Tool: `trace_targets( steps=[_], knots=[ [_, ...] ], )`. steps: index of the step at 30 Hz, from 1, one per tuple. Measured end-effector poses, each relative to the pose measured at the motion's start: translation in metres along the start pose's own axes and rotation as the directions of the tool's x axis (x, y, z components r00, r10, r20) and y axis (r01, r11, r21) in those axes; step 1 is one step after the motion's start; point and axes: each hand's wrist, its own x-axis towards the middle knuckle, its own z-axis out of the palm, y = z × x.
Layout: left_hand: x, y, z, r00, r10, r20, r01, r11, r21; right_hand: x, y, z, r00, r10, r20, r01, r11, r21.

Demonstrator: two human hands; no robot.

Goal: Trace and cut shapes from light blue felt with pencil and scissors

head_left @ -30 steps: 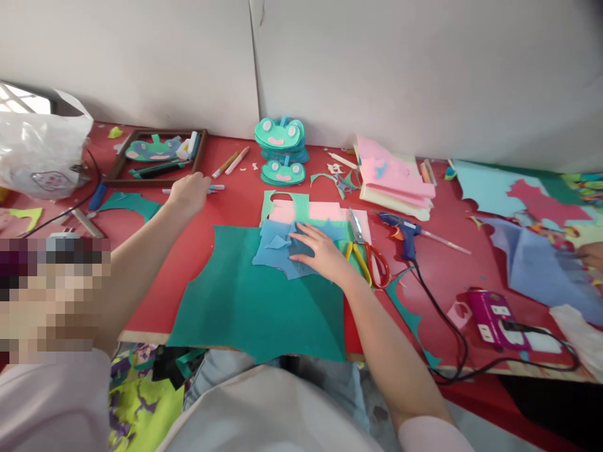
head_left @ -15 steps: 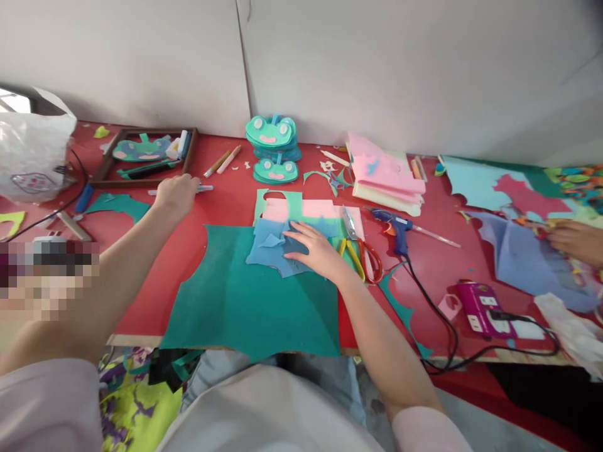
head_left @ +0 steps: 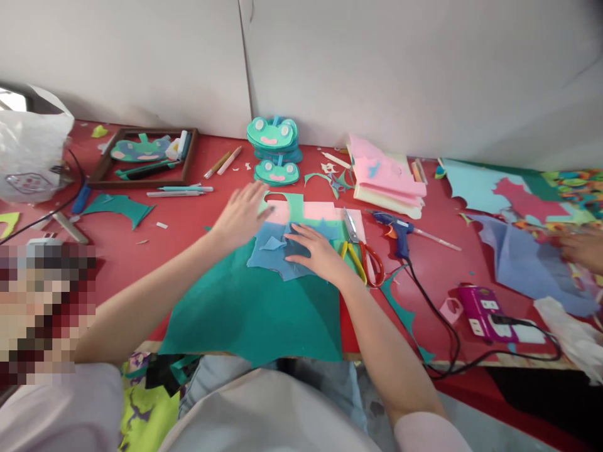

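My left hand [head_left: 242, 213], fingers spread and holding nothing, hovers at the left edge of the felt pieces. Flat on a blue felt piece [head_left: 264, 258] rests my right hand [head_left: 313, 248], its fingers apart. Beneath that piece lies a large green felt sheet [head_left: 254, 320], reaching the table's front edge. Pink felt [head_left: 318, 210] and a light green felt scrap [head_left: 296, 204] lie just behind. Right of my right hand are scissors [head_left: 360, 251] with red and yellow handles. Two pens [head_left: 181, 191] lie on the table behind my left forearm.
Frog-face felt pieces [head_left: 273, 135] are stacked by the wall. A wooden tray [head_left: 141, 183] stands back left. To the right are folded pink felt [head_left: 384, 169], a blue glue gun [head_left: 399, 232] and a purple power strip [head_left: 481, 311] with a cord. Another person's hand [head_left: 581, 245] is far right.
My left hand has let go of a pen, leaving it beside another, and moved right towards the blue felt with its fingers opened. My right hand has stayed on the felt.
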Motion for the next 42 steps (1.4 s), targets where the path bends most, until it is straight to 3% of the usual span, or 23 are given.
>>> trace_targets(
  steps=[3, 5, 7, 11, 18, 21, 23, 24, 27, 30, 32, 37, 42],
  knots=[
    [-0.013, 0.033, 0.018, 0.982, 0.163, 0.094, -0.154, 0.984, -0.094, 0.001, 0.002, 0.002, 1.0, -0.008, -0.008, 0.008, 1.0, -0.002],
    [-0.02, 0.042, 0.032, 0.969, 0.195, 0.151, -0.179, 0.978, -0.111, 0.001, 0.003, 0.002, 1.0, -0.01, -0.003, 0.01, 1.0, -0.011],
    [-0.023, 0.042, 0.044, 0.96, 0.198, 0.198, -0.178, 0.977, -0.118, 0.001, 0.002, 0.002, 1.0, -0.012, 0.007, 0.012, 1.0, -0.028],
    [-0.024, 0.036, 0.057, 0.957, 0.213, 0.195, -0.191, 0.973, -0.127, 0.002, 0.003, 0.003, 1.0, -0.008, 0.016, 0.009, 0.999, -0.032],
    [-0.023, 0.038, 0.05, 0.958, 0.218, 0.188, -0.176, 0.96, -0.218, 0.001, 0.004, 0.002, 1.0, -0.009, 0.013, 0.01, 0.999, -0.045],
    [-0.003, 0.019, 0.033, 0.979, 0.161, 0.128, -0.108, 0.933, -0.343, 0.001, 0.001, -0.001, 1.0, -0.005, 0.011, 0.005, 1.0, -0.017],
    [0.018, -0.008, 0.018, 1.0, -0.017, -0.025, 0.009, 0.947, -0.321, 0.0, -0.002, -0.003, 1.0, 0.012, 0.017, -0.012, 1.0, -0.009],
    [0.029, -0.024, 0.011, 0.99, -0.099, -0.101, 0.07, 0.964, -0.258, 0.0, -0.003, -0.004, 1.0, 0.021, 0.022, -0.021, 1.0, -0.01],
    [0.055, -0.077, -0.003, 0.906, -0.307, -0.292, 0.303, 0.951, -0.062, 0.0, -0.006, -0.005, 0.998, 0.038, 0.04, -0.038, 0.999, -0.015],
    [0.067, -0.112, -0.006, 0.875, -0.384, -0.295, 0.39, 0.92, -0.04, 0.0, -0.006, -0.005, 0.998, 0.045, 0.049, -0.044, 0.999, -0.009],
    [0.07, -0.12, -0.001, 0.864, -0.425, -0.27, 0.438, 0.899, -0.012, 0.001, -0.004, -0.004, 0.998, 0.04, 0.043, -0.04, 0.999, -0.004],
    [0.075, -0.112, 0.01, 0.811, -0.505, -0.294, 0.544, 0.836, 0.065, 0.0, 0.0, -0.002, 1.0, 0.016, 0.024, -0.016, 1.0, -0.001],
    [0.079, -0.114, 0.012, 0.82, -0.511, -0.257, 0.549, 0.83, 0.1, -0.001, 0.001, -0.001, 1.0, 0.01, 0.014, -0.01, 1.0, 0.008]
  ],
)
